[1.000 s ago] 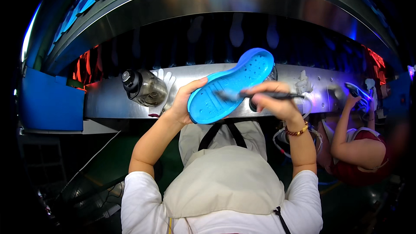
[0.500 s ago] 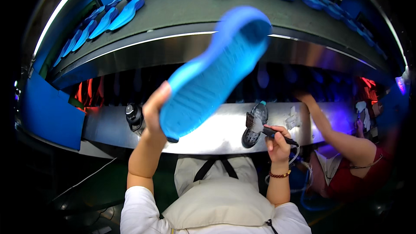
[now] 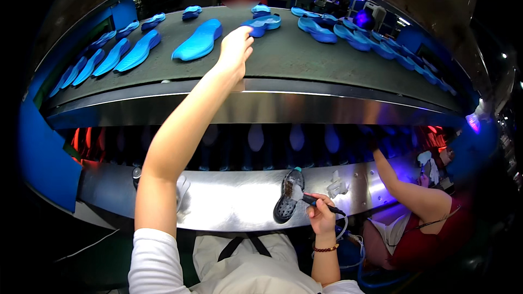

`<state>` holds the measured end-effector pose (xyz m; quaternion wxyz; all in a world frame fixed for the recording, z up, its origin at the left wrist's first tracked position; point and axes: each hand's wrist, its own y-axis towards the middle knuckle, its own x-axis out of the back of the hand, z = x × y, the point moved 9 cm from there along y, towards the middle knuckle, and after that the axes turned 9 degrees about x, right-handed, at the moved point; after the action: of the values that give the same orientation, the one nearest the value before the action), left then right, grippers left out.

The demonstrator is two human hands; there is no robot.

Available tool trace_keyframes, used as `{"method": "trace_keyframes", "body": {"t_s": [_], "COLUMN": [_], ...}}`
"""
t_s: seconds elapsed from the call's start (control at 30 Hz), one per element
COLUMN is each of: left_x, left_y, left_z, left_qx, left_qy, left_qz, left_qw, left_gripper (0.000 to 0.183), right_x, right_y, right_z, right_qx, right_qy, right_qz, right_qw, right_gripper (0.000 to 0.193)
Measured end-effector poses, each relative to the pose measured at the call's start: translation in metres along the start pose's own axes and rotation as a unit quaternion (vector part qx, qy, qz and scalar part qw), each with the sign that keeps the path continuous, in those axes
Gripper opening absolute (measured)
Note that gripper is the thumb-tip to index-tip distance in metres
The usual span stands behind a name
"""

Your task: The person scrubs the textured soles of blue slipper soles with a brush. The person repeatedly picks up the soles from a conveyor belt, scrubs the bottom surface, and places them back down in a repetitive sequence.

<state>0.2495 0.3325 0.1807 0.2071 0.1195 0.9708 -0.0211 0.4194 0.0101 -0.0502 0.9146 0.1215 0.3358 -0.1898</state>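
Note:
My left hand [image 3: 236, 51] reaches over the green conveyor belt [image 3: 261, 57], its fingers curled at the near left end of a blue shoe sole [image 3: 264, 23]. To the left of that hand another blue shoe sole [image 3: 198, 41] rests on the belt. My right hand [image 3: 321, 215] grips the black handle of a brush [image 3: 309, 199] with a pale hose or cord behind it. The brush head lies over a dark perforated clog [image 3: 283, 210] on the metal bench [image 3: 234, 196].
More blue soles [image 3: 136, 51] line the belt at left and right. Below it is a dark opening with hanging shapes [image 3: 297, 137]. Crumpled white material [image 3: 338, 185] lies on the bench. At right a co-worker's arm [image 3: 408, 182] reaches into the opening. A bottle [image 3: 136, 176] is partly hidden by my left arm.
My left hand has let go of the blue sole it held up, which now lies on the belt. The hand has moved forward to another sole. My right hand keeps the brush at the clog.

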Motion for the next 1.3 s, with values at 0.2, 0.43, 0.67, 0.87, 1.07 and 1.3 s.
{"method": "trace_keyframes", "body": {"t_s": [0.2,0.43,0.67,0.87,1.07,1.3], "left_x": [-0.047,-0.037,-0.027,-0.056,-0.085,-0.053], "left_y": [0.062,0.090,0.110,0.083,0.036,-0.094], "left_z": [-0.050,-0.004,0.010,0.003,0.007,-0.029], "left_qx": [-0.305,-0.294,-0.174,-0.326,-0.361,-0.376], "left_qy": [0.578,0.781,0.804,0.796,0.767,0.590], "left_qz": [-0.206,-0.181,-0.130,-0.088,0.026,0.036], "left_qw": [0.728,0.520,0.553,0.501,0.529,0.713], "left_gripper": [0.054,0.071,0.058,0.036,0.032,0.022], "right_x": [0.019,0.046,0.028,0.018,0.014,0.018], "right_y": [0.003,-0.004,0.005,0.008,0.015,0.012], "right_z": [-0.010,-0.029,-0.045,-0.037,-0.019,0.005], "right_qx": [-0.010,-0.056,-0.086,-0.082,-0.063,-0.017], "right_qy": [-0.006,-0.035,-0.030,-0.006,-0.015,-0.045], "right_qz": [-0.028,-0.074,-0.055,-0.046,-0.018,-0.028], "right_qw": [1.000,0.995,0.994,0.996,0.998,0.998], "right_gripper": [0.021,0.018,0.019,0.019,0.022,0.025]}}
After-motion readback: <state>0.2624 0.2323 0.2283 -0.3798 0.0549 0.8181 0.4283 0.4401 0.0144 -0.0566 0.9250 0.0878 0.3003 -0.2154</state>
